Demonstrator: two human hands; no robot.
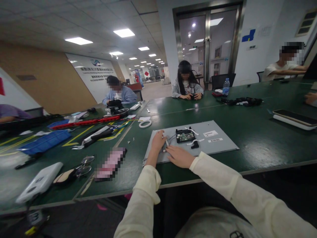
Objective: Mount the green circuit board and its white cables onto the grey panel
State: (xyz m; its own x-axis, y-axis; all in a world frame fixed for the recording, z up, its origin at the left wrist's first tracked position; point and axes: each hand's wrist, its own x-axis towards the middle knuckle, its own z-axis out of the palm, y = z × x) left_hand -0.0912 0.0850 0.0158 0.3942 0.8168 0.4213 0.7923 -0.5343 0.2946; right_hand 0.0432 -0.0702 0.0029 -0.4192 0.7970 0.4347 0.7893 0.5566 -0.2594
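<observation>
A flat grey panel (220,137) lies on the green table in front of me. Fixed on it is a black frame with a green circuit board (186,136), thin grey cables leading off its left side. At the panel's left part, a short white strip (167,142) lies between my hands. My left hand (158,142) has its fingers curled at the strip's upper end, apparently pinching it. My right hand (180,156) rests low on the panel, fingers stretched out flat, tips close to the strip's lower end. Loose white tape pieces (195,141) stick up around the board.
Left of the panel are a roll of white tape (145,124), a pink-screened phone (111,163), glasses (84,166), a white device (39,181) and a blue tray (46,141). A water bottle (226,87) and black cables (244,101) lie farther back. Several people sit around the table.
</observation>
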